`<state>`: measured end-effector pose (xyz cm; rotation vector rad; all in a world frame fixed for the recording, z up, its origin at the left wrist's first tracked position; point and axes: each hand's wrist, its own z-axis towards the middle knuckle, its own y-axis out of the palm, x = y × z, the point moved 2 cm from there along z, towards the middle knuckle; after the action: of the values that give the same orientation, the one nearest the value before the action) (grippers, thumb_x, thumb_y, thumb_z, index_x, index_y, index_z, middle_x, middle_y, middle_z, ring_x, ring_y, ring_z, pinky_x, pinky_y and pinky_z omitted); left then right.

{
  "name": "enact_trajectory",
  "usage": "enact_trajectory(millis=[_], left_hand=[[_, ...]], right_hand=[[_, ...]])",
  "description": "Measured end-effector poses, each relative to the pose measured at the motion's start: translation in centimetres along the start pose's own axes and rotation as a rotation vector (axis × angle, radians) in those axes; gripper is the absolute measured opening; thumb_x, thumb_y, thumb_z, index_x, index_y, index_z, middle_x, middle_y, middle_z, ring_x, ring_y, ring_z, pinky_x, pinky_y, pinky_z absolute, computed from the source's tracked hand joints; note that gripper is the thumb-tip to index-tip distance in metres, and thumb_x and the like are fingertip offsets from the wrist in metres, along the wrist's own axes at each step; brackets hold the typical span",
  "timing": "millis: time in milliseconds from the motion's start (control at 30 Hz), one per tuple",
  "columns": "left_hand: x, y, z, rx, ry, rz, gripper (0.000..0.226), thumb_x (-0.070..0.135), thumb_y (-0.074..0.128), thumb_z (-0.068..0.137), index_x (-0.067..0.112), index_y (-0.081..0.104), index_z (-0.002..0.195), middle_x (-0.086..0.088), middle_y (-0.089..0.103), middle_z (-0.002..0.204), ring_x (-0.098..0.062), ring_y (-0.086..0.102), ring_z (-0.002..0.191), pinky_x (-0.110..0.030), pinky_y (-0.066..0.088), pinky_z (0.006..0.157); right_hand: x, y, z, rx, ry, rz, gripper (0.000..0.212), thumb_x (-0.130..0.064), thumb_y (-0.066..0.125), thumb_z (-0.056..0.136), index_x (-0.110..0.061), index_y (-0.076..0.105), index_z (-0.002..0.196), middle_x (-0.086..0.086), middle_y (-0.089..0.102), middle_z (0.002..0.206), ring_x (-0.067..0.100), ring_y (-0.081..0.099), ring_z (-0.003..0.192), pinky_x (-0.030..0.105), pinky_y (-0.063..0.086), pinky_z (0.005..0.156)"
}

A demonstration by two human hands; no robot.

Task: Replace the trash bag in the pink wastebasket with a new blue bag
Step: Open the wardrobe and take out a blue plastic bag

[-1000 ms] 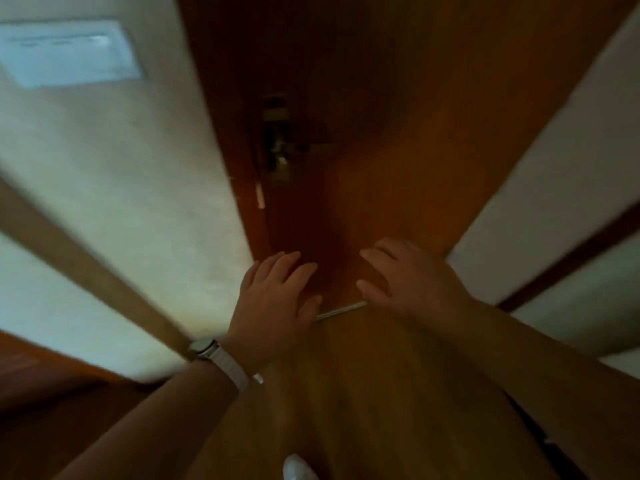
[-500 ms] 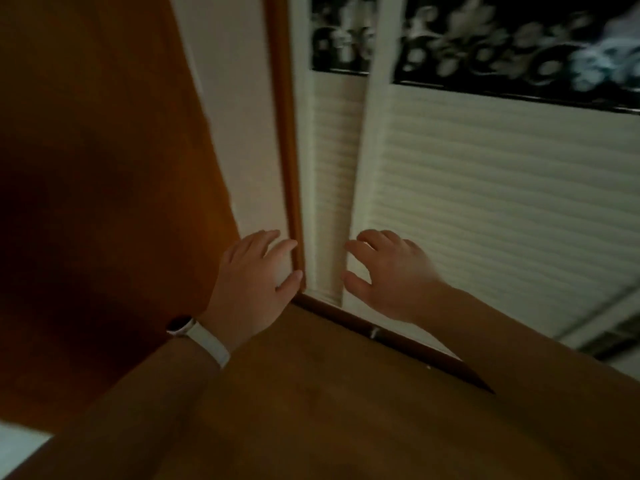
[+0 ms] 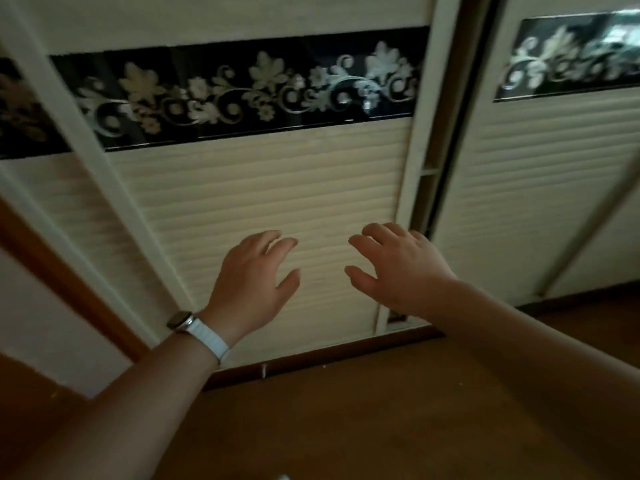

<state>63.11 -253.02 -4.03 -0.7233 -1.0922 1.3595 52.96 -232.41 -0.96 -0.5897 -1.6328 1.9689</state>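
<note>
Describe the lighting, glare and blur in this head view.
Head view: dim, warm light; floor dark. Glare on the right door's black floral band, top right. Motion blur softens the left edge; wide-angle bends the door frames. Both hands, left and right, fairly sharp, open, empty.

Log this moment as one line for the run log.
left hand open, empty | right hand open, empty | facing wardrobe doors | wastebasket, bag unseen

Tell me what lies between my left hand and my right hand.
Nothing is held there: in the head view, between the left hand and right hand only the ribbed cream wardrobe door shows behind.
</note>
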Motion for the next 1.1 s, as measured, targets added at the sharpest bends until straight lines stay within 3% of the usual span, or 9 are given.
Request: enact_trajectory(millis=[233, 500, 700, 867, 1100], left_hand=[[5.2, 6.8, 9.9, -0.065, 0.288, -0.074, 0.051, 0.05, 0.042, 0.09, 0.022, 0.053, 0.132, -0.007, 0.053, 0.135, -0.026, 0.046, 0.128, -0.046, 0.039, 0.102], [8.5, 12.7, 20.5, -0.157, 0.535, -0.221, 0.053, 0.052, 0.04, 0.091, 0.025, 0.049, 0.135, -0.006, 0.05, 0.14, -0.024, 0.042, 0.131, -0.047, 0.036, 0.106], [12.7, 16.4, 25.9, -0.211, 0.77, -0.311, 0.051, 0.05, 0.044, 0.091, 0.023, 0.051, 0.134, -0.007, 0.053, 0.135, -0.026, 0.046, 0.127, -0.049, 0.038, 0.103], [18.6, 18.5, 27.3, -0.259, 0.924, -0.395, 0.052, 0.052, 0.041, 0.089, 0.023, 0.054, 0.13, -0.007, 0.055, 0.134, -0.027, 0.049, 0.124, -0.049, 0.036, 0.104], [28.3, 21.0, 28.6, -0.301, 1.036, -0.439, 0.053, 0.057, 0.037, 0.091, 0.025, 0.053, 0.131, -0.004, 0.054, 0.136, -0.024, 0.048, 0.124, -0.047, 0.035, 0.103]], right_hand=[[8.3, 0.7, -1.6, -0.012, 0.296, -0.016, 0.052, -0.058, 0.036, 0.092, -0.029, 0.047, 0.133, -0.003, 0.051, 0.134, 0.02, 0.048, 0.124, 0.04, 0.042, 0.097], [13.8, 2.7, 1.5, -0.052, 0.619, -0.087, 0.055, -0.063, 0.033, 0.093, -0.035, 0.036, 0.141, -0.005, 0.037, 0.149, 0.021, 0.034, 0.138, 0.041, 0.033, 0.108], [16.3, 2.7, 0.5, -0.061, 0.85, -0.101, 0.066, -0.067, 0.017, 0.086, -0.035, 0.036, 0.141, -0.004, 0.038, 0.149, 0.024, 0.035, 0.138, 0.044, 0.035, 0.107], [18.9, 1.9, -3.4, -0.035, 1.039, -0.142, 0.054, -0.06, 0.04, 0.092, -0.035, 0.04, 0.14, -0.006, 0.039, 0.146, 0.021, 0.035, 0.137, 0.038, 0.034, 0.106], [24.7, 2.0, -8.2, 0.031, 1.167, -0.122, 0.051, -0.058, 0.041, 0.092, -0.034, 0.04, 0.137, -0.004, 0.039, 0.147, 0.023, 0.036, 0.137, 0.041, 0.035, 0.105]])
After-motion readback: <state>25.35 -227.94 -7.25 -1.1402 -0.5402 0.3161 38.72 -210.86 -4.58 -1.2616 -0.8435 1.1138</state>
